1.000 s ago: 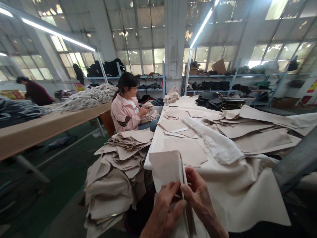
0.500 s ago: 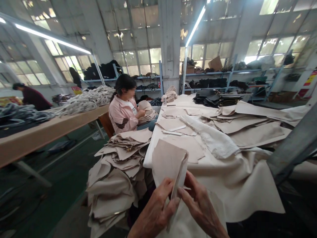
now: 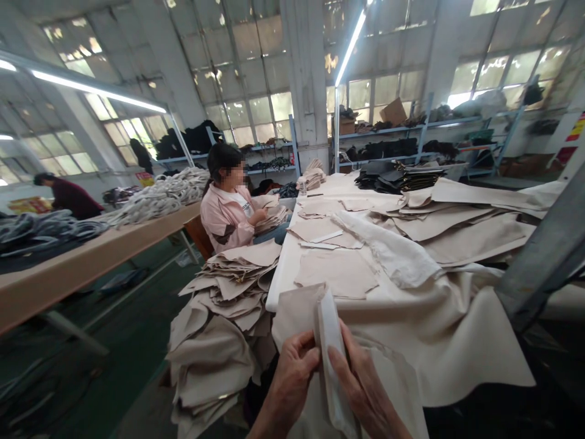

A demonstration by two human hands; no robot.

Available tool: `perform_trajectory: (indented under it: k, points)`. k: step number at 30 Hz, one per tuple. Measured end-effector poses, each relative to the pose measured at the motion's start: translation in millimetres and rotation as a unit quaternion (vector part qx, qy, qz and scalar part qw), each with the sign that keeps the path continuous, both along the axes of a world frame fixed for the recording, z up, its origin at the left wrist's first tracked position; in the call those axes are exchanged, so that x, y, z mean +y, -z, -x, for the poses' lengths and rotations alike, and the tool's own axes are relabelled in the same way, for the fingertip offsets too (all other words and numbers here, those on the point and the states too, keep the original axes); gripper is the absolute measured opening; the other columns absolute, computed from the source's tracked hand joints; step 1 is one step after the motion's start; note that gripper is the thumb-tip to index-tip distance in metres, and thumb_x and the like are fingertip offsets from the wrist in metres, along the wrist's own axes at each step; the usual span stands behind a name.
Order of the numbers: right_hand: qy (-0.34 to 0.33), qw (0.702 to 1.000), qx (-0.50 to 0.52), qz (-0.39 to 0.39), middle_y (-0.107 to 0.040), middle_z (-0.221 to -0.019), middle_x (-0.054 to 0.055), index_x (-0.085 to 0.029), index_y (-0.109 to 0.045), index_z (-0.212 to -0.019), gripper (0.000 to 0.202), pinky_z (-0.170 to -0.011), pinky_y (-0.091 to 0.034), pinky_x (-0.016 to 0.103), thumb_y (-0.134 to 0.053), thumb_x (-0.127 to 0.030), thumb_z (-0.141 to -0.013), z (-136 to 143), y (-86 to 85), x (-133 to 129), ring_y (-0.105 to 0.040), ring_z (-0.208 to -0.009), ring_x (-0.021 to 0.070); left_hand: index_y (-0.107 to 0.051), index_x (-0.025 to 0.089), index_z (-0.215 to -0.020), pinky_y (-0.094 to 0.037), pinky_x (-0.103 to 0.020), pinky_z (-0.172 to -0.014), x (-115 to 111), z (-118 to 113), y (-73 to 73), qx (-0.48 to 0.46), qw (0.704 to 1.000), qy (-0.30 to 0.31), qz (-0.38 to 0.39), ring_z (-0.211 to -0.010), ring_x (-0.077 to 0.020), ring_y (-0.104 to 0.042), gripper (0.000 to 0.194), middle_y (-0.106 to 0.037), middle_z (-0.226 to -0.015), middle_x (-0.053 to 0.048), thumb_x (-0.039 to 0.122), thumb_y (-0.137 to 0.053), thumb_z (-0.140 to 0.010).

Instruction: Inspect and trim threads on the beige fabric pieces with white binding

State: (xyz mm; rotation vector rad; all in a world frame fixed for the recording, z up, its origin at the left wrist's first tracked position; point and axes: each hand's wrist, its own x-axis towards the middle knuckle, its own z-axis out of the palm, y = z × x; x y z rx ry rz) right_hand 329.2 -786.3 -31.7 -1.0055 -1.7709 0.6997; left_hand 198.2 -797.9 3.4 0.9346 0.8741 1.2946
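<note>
Low in front of me I hold a beige fabric piece (image 3: 296,308) with a white strip (image 3: 329,329) along its folded edge. My left hand (image 3: 292,375) is closed on the fabric just left of the strip, thumb and fingers pinched together. On the other side my right hand (image 3: 363,387) grips the strip and fabric edge, its thumb lying along the white face and its fingers partly hidden behind. Beyond them, a flat beige fabric piece (image 3: 336,273) lies on the white-covered table (image 3: 280,283). Two loose white strips (image 3: 320,246) rest on another beige piece farther back.
A tall stack of beige pieces (image 3: 212,353) stands left of the table. Behind it a seated person (image 3: 226,210) handles similar pieces. Crumpled white cloth (image 3: 397,253) and more beige pieces (image 3: 475,238) cover the right side, near a slanted metal post (image 3: 543,268).
The held fabric has lowered and turned, so the white strip now faces me. My right thumb has moved onto the strip, and my left hand has shifted its pinch slightly.
</note>
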Motion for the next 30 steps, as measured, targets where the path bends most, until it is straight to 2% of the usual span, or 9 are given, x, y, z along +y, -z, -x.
perform_trajectory:
  k: [5,9,11,13,16,18,21,25,30]
  points:
    - [0.019,0.994,-0.069,-0.085,-0.042,-0.139,0.016,-0.013,-0.014,-0.145,0.084,-0.094,-0.049,0.041,-0.052,-0.014,-0.07,-1,11.5,-9,-0.046,-0.124,0.0267,-0.061,0.013,-0.094,-0.047,-0.022,-0.069,7,-4,0.4,-0.044,0.985,-0.164,0.013,-0.074,-0.0134,-0.06,0.022,-0.065,-0.084,-0.003,0.02,-0.062,-0.074]
    - [-0.005,0.981,-0.089,-0.17,-0.053,-0.13,0.011,-0.015,-0.031,-0.139,0.075,-0.093,-0.05,0.034,-0.036,-0.004,-0.065,-13,5.9,0,-0.052,-0.118,0.0203,-0.054,0.01,-0.097,-0.051,-0.033,-0.073,10,5,5.1,0.168,0.96,-0.224,-0.014,-0.079,-0.021,-0.061,0.032,-0.062,-0.089,-0.009,0.03,-0.063,-0.074]
    - [-0.024,0.982,-0.096,-0.162,-0.058,-0.124,0.009,-0.017,-0.04,-0.134,0.075,-0.093,-0.05,0.033,-0.037,-0.003,-0.06,-21,-7.6,6,-0.056,-0.114,0.02,-0.047,0.007,-0.115,-0.048,-0.044,-0.083,11,14,2.7,0.379,0.861,-0.327,-0.092,-0.097,-0.0292,-0.057,0.052,-0.058,-0.105,-0.017,0.032,-0.065,-0.073]
    - [-0.055,0.982,-0.124,-0.134,-0.062,-0.117,0.008,-0.019,-0.048,-0.129,0.075,-0.09,-0.051,0.032,-0.037,-0.003,-0.056,-28,-24.0,11,-0.06,-0.108,0.0206,-0.035,0.008,-0.133,-0.036,-0.055,-0.098,11,26,-4.3,0.56,0.696,-0.4,-0.206,-0.122,-0.037,-0.039,0.07,-0.041,-0.13,-0.024,0.025,-0.067,-0.073]
    - [-0.115,0.967,-0.207,-0.095,-0.066,-0.101,0.005,-0.024,-0.052,-0.127,0.076,-0.076,-0.055,0.03,-0.036,-0.002,-0.056,-39,-45.7,21,-0.065,-0.088,0.0197,-0.042,0.019,-0.133,-0.021,-0.058,-0.107,12,41,-20.0,0.698,0.553,-0.284,-0.355,-0.136,-0.0357,-0.018,0.056,-0.027,-0.145,-0.018,0.01,-0.054,-0.08]
    - [-0.14,0.95,-0.261,-0.099,-0.067,-0.1,0.004,-0.026,-0.05,-0.129,0.08,-0.074,-0.055,0.032,-0.036,-0.002,-0.054,-44,-55.0,30,-0.065,-0.084,0.0203,-0.055,0.021,-0.12,-0.03,-0.047,-0.105,13,48,-29.9,0.697,0.587,-0.107,-0.398,-0.128,-0.0293,-0.037,0.042,-0.048,-0.132,-0.013,0.006,-0.045,-0.083]
    - [-0.084,0.942,-0.275,-0.172,-0.063,-0.111,0.008,-0.022,-0.045,-0.133,0.074,-0.079,-0.054,0.038,-0.038,0.0,-0.062,-44,-61.5,45,-0.062,-0.094,0.0233,-0.064,0.016,-0.086,-0.045,-0.025,-0.074,18,55,-39.2,0.617,0.721,0.045,-0.31,-0.083,-0.0183,-0.059,0.024,-0.064,-0.083,-0.006,0.015,-0.039,-0.087]
    - [0.144,0.921,-0.147,-0.33,-0.059,-0.113,0.016,-0.014,-0.044,-0.131,0.048,-0.091,-0.048,0.047,-0.044,-0.006,-0.084,-26,-64.0,41,-0.053,-0.111,0.0274,-0.042,0.016,-0.053,-0.022,-0.022,-0.046,27,62,-43.2,0.521,0.847,-0.005,-0.11,-0.05,-0.0106,-0.032,0.047,-0.035,-0.05,0.002,0.04,-0.032,-0.092]
    - [-0.069,0.891,-0.168,-0.415,-0.059,-0.111,0.016,-0.006,-0.055,-0.116,0.034,-0.097,-0.046,0.041,-0.044,0.0,-0.084,10,-70.9,8,-0.048,-0.116,0.0268,-0.044,0.015,-0.054,-0.022,-0.022,-0.049,22,55,-52.5,0.497,0.857,-0.003,-0.139,-0.052,-0.0108,-0.033,0.04,-0.038,-0.053,0.002,0.035,-0.038,-0.088]
